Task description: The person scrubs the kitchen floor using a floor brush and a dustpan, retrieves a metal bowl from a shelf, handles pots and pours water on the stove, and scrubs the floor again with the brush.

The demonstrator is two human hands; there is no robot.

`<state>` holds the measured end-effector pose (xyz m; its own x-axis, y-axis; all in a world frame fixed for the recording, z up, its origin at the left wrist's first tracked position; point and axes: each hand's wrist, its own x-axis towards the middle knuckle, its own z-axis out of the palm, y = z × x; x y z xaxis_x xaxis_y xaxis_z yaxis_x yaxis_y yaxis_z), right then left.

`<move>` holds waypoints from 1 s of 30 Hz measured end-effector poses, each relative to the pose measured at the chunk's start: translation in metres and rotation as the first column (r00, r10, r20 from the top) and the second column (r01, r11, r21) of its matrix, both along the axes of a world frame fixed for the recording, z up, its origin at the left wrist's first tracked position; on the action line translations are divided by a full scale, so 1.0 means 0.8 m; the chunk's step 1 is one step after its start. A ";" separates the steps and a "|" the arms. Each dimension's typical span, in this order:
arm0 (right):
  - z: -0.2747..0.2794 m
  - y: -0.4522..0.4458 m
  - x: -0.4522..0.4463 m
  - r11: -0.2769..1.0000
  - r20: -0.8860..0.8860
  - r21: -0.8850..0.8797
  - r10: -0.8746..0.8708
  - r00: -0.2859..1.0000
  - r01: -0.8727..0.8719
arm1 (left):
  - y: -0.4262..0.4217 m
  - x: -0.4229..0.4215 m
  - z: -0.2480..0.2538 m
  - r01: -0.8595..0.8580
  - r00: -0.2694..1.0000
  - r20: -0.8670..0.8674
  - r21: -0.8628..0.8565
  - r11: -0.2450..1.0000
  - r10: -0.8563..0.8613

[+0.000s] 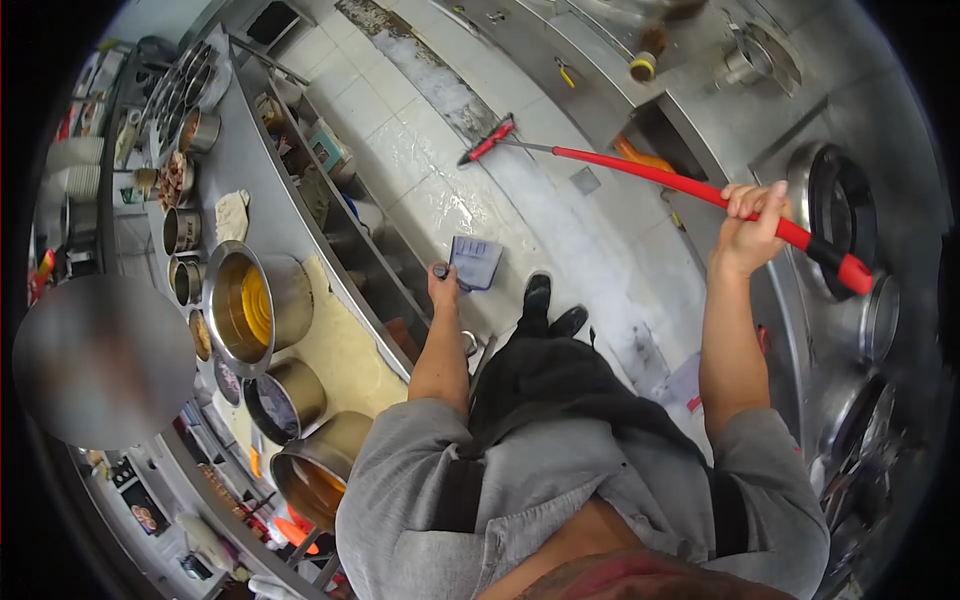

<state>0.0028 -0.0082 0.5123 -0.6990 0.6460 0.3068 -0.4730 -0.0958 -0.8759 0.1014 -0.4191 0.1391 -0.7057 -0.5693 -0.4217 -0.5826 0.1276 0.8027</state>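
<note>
My right hand (752, 226) is wrapped round the red pole of a long-handled floor squeegee (640, 172), near its black-and-red end. The pole slants away to the left, and its narrow red and black head (487, 142) is over the wet floor by a dark drain strip. At my left side, my left hand (443, 285) grips the upright handle of a grey dustpan (476, 262). The dustpan's pan is low by the tiles, ahead of my black shoes (537, 296). Whether it touches the floor, I cannot tell.
On my left runs a steel counter (262, 170) with shelves below, bearing several pots, a large pot (285, 305) of yellow contents and a cloth (232, 216). To the right are a steel cooking counter (690, 60) and a wok (835, 215). The floor (400, 125) between looks wet.
</note>
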 end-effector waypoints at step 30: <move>0.271 0.140 0.542 0.825 -0.300 0.487 -0.149 0.942 0.286 | 0.286 -0.280 0.243 0.792 0.328 -0.412 -0.371 0.486 -0.850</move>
